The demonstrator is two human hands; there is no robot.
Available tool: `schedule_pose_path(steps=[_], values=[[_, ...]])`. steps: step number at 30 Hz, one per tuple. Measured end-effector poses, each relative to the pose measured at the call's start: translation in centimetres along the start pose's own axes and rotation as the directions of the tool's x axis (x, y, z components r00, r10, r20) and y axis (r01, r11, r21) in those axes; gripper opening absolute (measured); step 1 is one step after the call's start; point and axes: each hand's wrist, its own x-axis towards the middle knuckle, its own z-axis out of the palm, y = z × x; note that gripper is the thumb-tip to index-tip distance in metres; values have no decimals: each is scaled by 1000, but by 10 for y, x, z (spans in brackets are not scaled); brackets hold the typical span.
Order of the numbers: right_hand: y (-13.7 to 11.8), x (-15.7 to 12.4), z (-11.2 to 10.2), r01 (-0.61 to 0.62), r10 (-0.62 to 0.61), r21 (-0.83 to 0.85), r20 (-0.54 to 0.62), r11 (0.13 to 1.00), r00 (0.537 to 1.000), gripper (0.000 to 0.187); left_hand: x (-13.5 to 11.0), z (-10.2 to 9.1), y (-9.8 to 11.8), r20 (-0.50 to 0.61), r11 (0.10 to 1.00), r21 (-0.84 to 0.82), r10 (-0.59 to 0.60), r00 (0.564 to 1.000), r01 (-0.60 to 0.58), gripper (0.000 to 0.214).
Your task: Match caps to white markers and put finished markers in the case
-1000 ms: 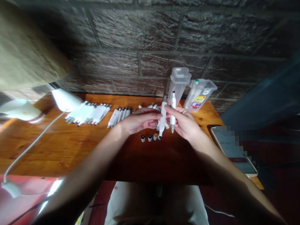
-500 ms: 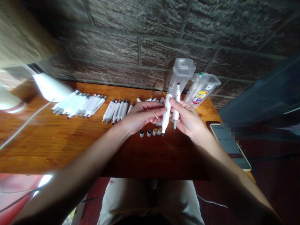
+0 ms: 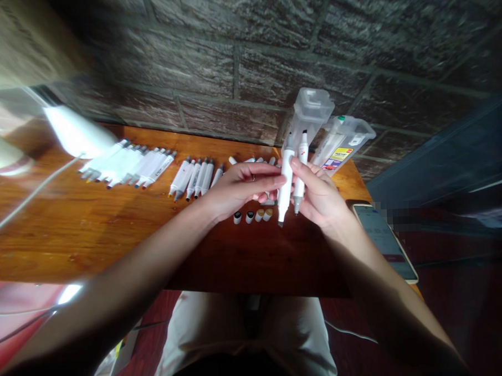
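My left hand (image 3: 234, 191) is closed, its thumb tip pressed on a white marker (image 3: 285, 195) that is uncapped at both ends. My right hand (image 3: 326, 201) grips a second uncapped marker (image 3: 302, 151), white with a grey lower section and a dark tip upward. The right thumb reaches the upper part of the first marker, so the two stand side by side, slightly tilted. Below the hands, several loose caps (image 3: 249, 216) stand on the table, some dark-topped, some tan-topped. Behind my left hand, more markers (image 3: 233, 161) are partly hidden.
Rows of white markers (image 3: 196, 176) lie left on the wooden table (image 3: 90, 228). Two clear plastic cases (image 3: 314, 105) stand by the stone wall, one labelled. A phone (image 3: 382, 235) lies at the right edge. A white lamp base (image 3: 78, 132) with its cable is far left.
Both hands and their markers sit slightly further right and higher in the picture, and the view itself has shifted a little. The grip on the markers looks the same.
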Motion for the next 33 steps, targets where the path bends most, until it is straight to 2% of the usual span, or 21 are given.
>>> schedule_pose_path(steps=[2,4,6,8,10,12,13,16,20,22,24,26,28,30,33], values=[[-1,0,0,9,-9,-2,9,1000,1000,30,-2,-1,2,-12,983,168,73,997,-70,30],[-1,-1,-2,27,-27,-7,4,1000,1000,29,-5,-3,5,-43,898,402,213,976,-178,34],[0,-1,-4,34,-35,-8,-15,999,999,29,-8,-7,7,-76,727,616,438,896,-304,30],[1,-1,-6,26,-26,0,-43,1000,999,29,-9,-13,9,8,494,768,628,779,-407,31],[2,-1,-6,13,-12,23,-60,1000,998,29,-11,-17,9,202,277,812,692,693,-514,36],[2,-2,-5,-7,9,49,-56,999,998,30,-13,-18,8,348,133,798,694,631,-587,39],[2,-2,-4,-18,21,58,-49,998,999,30,-13,-17,8,381,97,794,689,616,-600,40],[2,-1,-2,-36,38,67,-31,997,999,34,-16,-13,6,408,65,785,694,594,-616,41],[2,-1,-4,-13,13,7,-54,1000,998,34,-17,-9,6,342,122,789,726,597,-601,35],[1,0,-8,19,-27,-108,-72,994,997,35,-17,-9,8,211,207,815,764,609,-541,29],[-1,-1,-13,77,-93,-251,-53,965,994,33,-15,-10,10,0,369,816,769,639,-445,22],[-4,-2,-19,137,-142,-352,11,926,990,31,-12,-11,13,-208,577,737,689,694,-353,19],[-6,-3,-25,172,-152,-400,81,900,985,32,-9,-11,14,-317,742,607,554,770,-284,24],[-8,-4,-29,183,-143,-422,124,888,982,32,-6,-11,15,-325,829,504,444,835,-244,29],[-11,-6,-29,148,-86,-398,168,905,982,34,-5,-7,13,-261,881,427,336,905,-204,29]])
